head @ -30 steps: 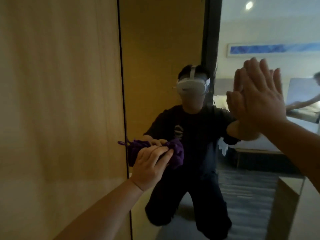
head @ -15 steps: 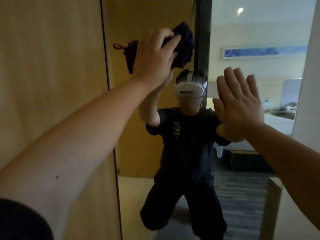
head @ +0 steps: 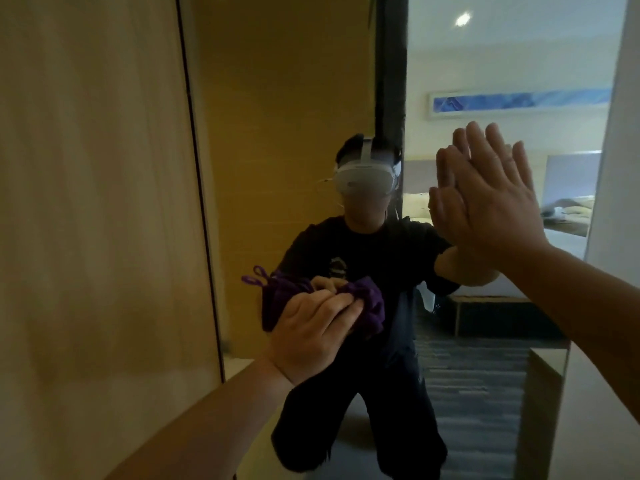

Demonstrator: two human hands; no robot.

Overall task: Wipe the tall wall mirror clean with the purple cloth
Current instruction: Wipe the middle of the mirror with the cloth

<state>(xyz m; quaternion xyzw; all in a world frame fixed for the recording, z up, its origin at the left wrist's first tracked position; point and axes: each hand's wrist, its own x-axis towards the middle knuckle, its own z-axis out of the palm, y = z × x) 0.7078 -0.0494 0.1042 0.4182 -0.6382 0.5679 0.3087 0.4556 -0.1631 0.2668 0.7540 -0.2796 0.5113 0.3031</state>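
Note:
The tall wall mirror (head: 277, 133) fills the middle of the head view, its left edge a dark line beside a wood panel. My left hand (head: 311, 330) presses a bunched purple cloth (head: 367, 303) against the glass low and left of centre, fingers closed over it. My right hand (head: 498, 199) lies flat on the glass at the right, fingers spread and pointing up, holding nothing. The mirror shows a kneeling person in dark clothes with a white headset.
A light wood panel (head: 97, 237) stands to the left of the mirror. A pale wall edge (head: 616, 168) borders it at the right. The reflection holds a bed, a blue wall picture and grey floor.
My left hand has swept the cloth down the glass from head height to low on the mirror. My right hand has stayed flat on the glass.

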